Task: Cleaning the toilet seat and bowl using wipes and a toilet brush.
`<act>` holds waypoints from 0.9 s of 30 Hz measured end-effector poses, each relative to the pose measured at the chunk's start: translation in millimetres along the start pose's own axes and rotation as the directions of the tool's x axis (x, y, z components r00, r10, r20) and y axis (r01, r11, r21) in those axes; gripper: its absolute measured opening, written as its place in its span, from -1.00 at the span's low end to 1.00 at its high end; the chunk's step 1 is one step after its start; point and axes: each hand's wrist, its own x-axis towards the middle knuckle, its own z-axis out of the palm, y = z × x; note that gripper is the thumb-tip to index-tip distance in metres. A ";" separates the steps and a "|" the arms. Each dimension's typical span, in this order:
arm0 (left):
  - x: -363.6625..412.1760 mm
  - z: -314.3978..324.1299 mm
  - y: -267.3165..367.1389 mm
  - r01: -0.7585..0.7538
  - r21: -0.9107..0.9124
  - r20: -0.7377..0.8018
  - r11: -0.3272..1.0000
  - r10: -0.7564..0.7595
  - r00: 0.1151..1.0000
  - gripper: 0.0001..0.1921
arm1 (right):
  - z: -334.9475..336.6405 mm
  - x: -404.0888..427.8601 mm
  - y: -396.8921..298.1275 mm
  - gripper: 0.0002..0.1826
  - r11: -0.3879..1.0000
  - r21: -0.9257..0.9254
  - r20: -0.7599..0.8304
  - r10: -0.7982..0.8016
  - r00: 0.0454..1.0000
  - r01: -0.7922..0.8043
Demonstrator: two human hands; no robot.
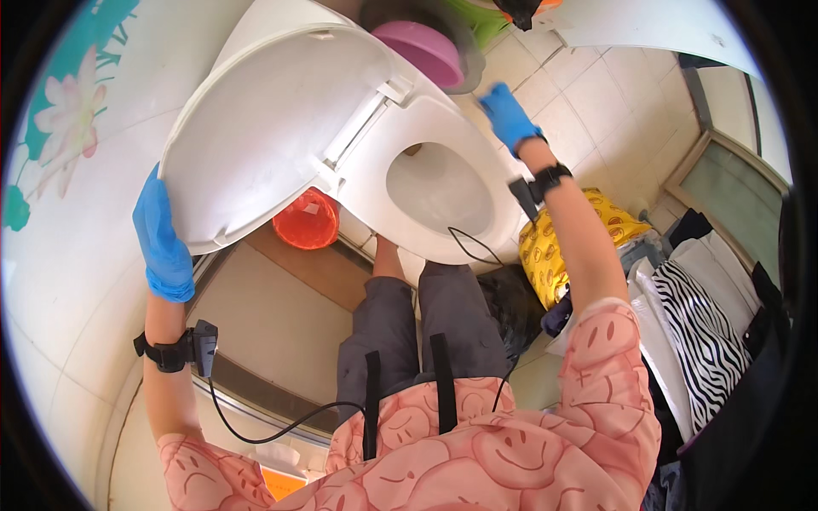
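My left hand (162, 239), in a blue glove, touches the outer edge of the white toilet lid and seat (268, 134), which stand raised from the bowl. Its fingers are partly hidden behind that edge, so the grip is hard to tell. My right hand (508, 118), also blue-gloved, is over the tiled floor to the right of the toilet bowl (441, 185); it is slightly blurred, its fingers look bent together, and no object shows in it. The bare rim of the bowl lies between my hands. Each wrist bears a black strapped device with a cable.
A red bin (307, 220) stands left of the bowl. Beyond it are a pink basin (422, 51) and a green item. On the right lie a yellow patterned bag (546, 255), a black plastic bag (511, 306) and piled clothes (700, 332). A cable hangs over the bowl's front.
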 end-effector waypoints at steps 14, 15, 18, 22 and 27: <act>-20.4 -18.0 -58.7 -0.239 0.210 -0.045 0.948 0.254 0.966 -0.52 | 42.1 70.2 -27.0 -0.80 0.953 0.141 -0.205 -0.237 0.950 0.268; -15.5 -11.3 -46.1 -0.190 0.184 -0.014 0.964 0.196 0.981 -0.52 | 31.0 57.2 -13.7 -0.80 0.978 0.073 -0.048 -0.191 0.980 0.195; -9.6 -9.5 -32.5 -0.174 0.149 0.022 0.973 0.172 0.985 -0.53 | 11.1 57.5 -3.3 -0.79 0.992 -0.100 0.155 -0.063 0.986 0.079; -14.7 -14.5 -38.4 -0.067 0.131 0.039 0.989 0.063 0.997 -0.54 | 0.7 109.3 -46.3 -0.73 0.959 0.075 -0.053 -0.270 0.961 0.273; -20.7 -18.5 -55.4 -0.084 0.030 -0.053 0.996 0.086 0.995 -0.56 | 32.7 161.9 -91.6 -0.72 0.928 0.316 -0.258 -0.117 0.959 0.198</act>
